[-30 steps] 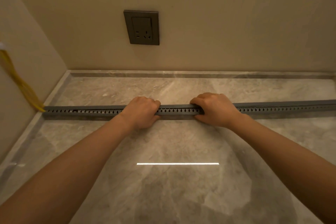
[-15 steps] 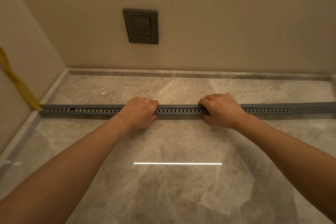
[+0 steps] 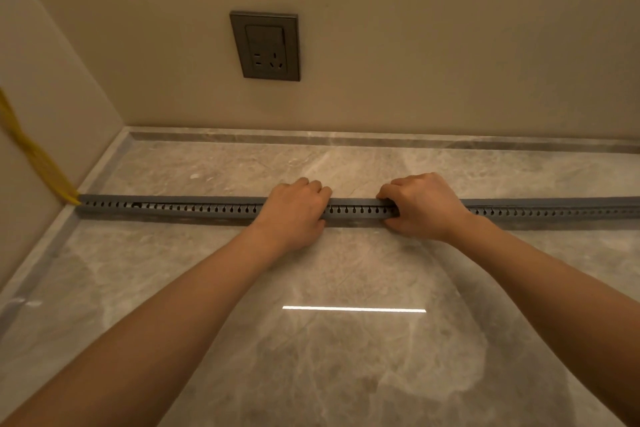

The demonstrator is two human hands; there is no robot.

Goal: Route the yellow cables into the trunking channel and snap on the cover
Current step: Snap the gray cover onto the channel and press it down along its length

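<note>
Presently, the grey trunking channel (image 3: pixel 194 210) lies across the marble floor (image 3: pixel 346 357), its left end at the side wall, where the yellow cables (image 3: pixel 31 152) descend and enter it. The left hand (image 3: pixel 294 211) and right hand (image 3: pixel 422 206) rest on the channel near its middle, fingers curled over the cover (image 3: pixel 353 202), pressing down. The wall socket (image 3: pixel 266 46) sits above the channel. No legible writing or brand is visible.
</note>
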